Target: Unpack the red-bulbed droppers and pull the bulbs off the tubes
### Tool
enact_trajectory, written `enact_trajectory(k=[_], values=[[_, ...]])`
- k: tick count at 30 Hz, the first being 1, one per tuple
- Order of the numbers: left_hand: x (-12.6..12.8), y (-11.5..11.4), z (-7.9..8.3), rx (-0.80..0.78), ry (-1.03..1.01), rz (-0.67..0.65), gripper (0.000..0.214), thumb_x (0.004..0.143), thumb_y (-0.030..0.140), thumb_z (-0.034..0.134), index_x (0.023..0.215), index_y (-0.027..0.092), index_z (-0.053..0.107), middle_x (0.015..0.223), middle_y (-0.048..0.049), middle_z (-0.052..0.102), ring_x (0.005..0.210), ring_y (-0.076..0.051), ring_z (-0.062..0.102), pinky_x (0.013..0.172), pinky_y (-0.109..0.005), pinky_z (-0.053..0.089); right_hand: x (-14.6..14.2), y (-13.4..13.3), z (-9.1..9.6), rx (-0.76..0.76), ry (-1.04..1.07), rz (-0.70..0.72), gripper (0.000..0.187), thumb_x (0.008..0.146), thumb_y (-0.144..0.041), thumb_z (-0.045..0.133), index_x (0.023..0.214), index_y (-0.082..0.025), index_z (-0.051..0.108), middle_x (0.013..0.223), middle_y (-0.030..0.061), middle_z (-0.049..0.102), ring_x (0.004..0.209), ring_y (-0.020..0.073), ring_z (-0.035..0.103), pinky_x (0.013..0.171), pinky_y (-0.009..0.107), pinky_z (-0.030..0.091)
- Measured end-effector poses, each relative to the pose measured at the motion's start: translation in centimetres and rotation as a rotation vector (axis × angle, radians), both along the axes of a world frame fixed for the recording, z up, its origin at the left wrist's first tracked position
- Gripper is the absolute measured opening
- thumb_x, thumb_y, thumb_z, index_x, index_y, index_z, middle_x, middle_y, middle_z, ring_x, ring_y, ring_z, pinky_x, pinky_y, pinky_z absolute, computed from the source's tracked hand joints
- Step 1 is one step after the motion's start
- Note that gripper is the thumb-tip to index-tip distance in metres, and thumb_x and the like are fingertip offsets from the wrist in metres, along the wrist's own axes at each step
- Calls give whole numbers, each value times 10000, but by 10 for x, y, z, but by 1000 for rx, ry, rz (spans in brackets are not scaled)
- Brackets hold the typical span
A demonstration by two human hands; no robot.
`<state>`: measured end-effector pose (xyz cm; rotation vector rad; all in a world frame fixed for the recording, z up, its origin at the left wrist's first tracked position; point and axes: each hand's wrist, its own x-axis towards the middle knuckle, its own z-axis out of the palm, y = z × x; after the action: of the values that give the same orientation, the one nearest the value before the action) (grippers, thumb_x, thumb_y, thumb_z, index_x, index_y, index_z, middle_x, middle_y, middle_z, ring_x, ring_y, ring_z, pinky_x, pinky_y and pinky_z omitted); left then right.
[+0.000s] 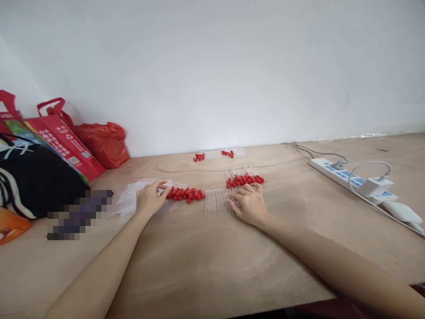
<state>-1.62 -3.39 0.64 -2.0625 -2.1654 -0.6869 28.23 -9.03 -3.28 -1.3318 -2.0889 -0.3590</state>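
Observation:
A row of red rubber bulbs lies in the middle of the table. My left hand is at the row's left end, thumb tip beside the first bulbs, with a small gap between the thumb and the curved fingers. To the right of that row, thin clear tubes lie side by side. My right hand rests over their right end, fingers spread, and covers some of them. Just beyond it sits a bunch of clear tubes with red bulbs on their near ends.
Clear plastic bags lie under and beside my left hand. Farther back are a few loose red bulbs and another clear bag. A white power strip with plugs and cables stands right. Red bags and a black bag crowd the left.

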Motion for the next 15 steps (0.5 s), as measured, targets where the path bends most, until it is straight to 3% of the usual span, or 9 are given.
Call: enact_trajectory(k=[3, 6, 10, 12, 15], values=[[-1, 0, -2, 57, -43, 40, 286, 781, 372, 429, 966, 226, 592, 900, -24, 663, 840, -214, 574, 770, -354, 372, -1, -3, 3, -45, -33, 13, 351, 804, -484, 430, 773, -214, 653, 735, 37, 614, 796, 176, 441, 823, 408, 169], [2, -3, -4, 246, -44, 66, 296, 788, 370, 416, 960, 207, 593, 950, -43, 645, 904, -241, 542, 798, -371, 359, -1, -5, 5, -61, -54, 29, 440, 771, -582, 414, 816, -218, 657, 786, 45, 594, 804, 180, 435, 822, 413, 178], [21, -8, -4, 472, -3, 12, 297, 783, 376, 441, 962, 194, 594, 945, -72, 620, 961, -271, 488, 839, -409, 324, 3, -5, 7, -37, -21, 22, 398, 807, -536, 393, 847, -241, 659, 817, 36, 584, 804, 168, 440, 829, 406, 189], [38, -8, -3, 472, 1, -91, 255, 775, 357, 465, 930, 208, 603, 932, -65, 613, 945, -261, 489, 841, -412, 318, 10, -4, 7, -15, 34, -6, 342, 841, -458, 387, 818, -254, 661, 803, 23, 591, 802, 159, 448, 834, 399, 190], [73, -3, -3, 335, 33, -266, 169, 742, 344, 522, 815, 230, 622, 926, -46, 610, 924, -247, 493, 841, -426, 299, 26, -3, 5, 9, 106, -52, 349, 865, -385, 373, 725, -247, 661, 743, 8, 596, 769, 142, 462, 836, 384, 197]])
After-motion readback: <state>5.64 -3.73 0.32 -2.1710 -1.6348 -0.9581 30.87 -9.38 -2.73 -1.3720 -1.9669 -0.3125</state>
